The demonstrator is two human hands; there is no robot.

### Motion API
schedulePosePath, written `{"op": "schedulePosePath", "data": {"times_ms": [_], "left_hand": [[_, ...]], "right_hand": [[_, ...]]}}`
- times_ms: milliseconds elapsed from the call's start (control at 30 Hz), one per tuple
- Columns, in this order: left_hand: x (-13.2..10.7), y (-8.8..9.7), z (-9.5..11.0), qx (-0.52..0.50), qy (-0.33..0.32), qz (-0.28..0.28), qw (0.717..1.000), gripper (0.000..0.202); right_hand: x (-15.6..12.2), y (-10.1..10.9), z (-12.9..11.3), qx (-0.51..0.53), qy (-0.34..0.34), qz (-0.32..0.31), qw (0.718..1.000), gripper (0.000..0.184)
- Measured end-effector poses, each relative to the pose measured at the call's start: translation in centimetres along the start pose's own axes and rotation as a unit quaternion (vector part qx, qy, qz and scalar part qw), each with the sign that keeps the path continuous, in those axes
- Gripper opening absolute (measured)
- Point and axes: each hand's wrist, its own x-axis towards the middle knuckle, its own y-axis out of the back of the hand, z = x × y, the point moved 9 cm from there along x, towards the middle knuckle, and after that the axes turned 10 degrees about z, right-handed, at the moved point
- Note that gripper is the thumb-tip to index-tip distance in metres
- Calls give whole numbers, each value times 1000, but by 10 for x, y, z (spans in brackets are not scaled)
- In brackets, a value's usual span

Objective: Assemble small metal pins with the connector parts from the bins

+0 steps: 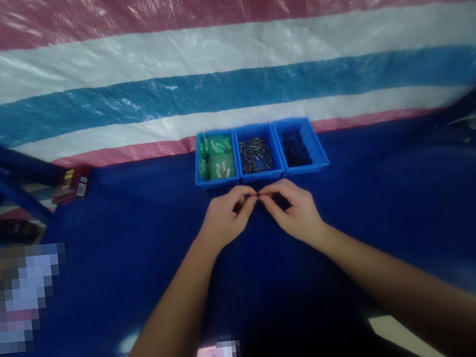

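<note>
My left hand (226, 218) and my right hand (292, 210) meet fingertip to fingertip over the blue cloth-covered table (144, 249), just in front of three blue bins. Both hands are pinched closed; whatever sits between the fingertips is too small to make out. The left bin (214, 157) holds green and pale small parts. The middle bin (256, 154) holds several thin dark metal pins. The right bin (301, 147) holds small black parts.
A striped red, white and blue tarp (227, 61) hangs behind the table. A small red box (71, 185) lies at the table's far left corner. Blue metal frame bars (6, 178) stand at the left and right edges.
</note>
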Motion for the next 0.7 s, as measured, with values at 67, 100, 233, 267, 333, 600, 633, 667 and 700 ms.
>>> {"op": "schedulePosePath", "data": {"times_ms": [67, 100, 233, 267, 333, 600, 633, 667, 700], "left_hand": [[0, -1, 0, 6, 0, -10, 1000, 12], [1, -1, 1, 8, -2, -14, 1000, 13], [0, -1, 3, 4, -8, -15, 1000, 15], [0, 0, 3, 1, -7, -10, 1000, 16], [-1, 1, 3, -2, -10, -1, 1000, 18], [1, -1, 5, 18, -25, -20, 999, 16], [0, -1, 5, 18, -25, -22, 999, 16], [0, -1, 5, 15, -22, -21, 999, 14], [-1, -1, 4, 11, -18, -18, 1000, 14]], "right_hand": [[0, 0, 0, 2, 1, -2, 1000, 10], [0, -1, 0, 3, 2, -3, 1000, 10], [0, 0, -1, -1, 3, -7, 1000, 8], [0, 0, -1, -5, 3, -6, 1000, 8], [1, 1, -1, -11, 3, -3, 1000, 7], [-1, -1, -3, 4, 6, -8, 1000, 11], [-1, 0, -3, 1, 7, -7, 1000, 10], [-1, 0, -3, -2, 6, -5, 1000, 9], [-1, 0, -2, -5, 4, -4, 1000, 8]]}}
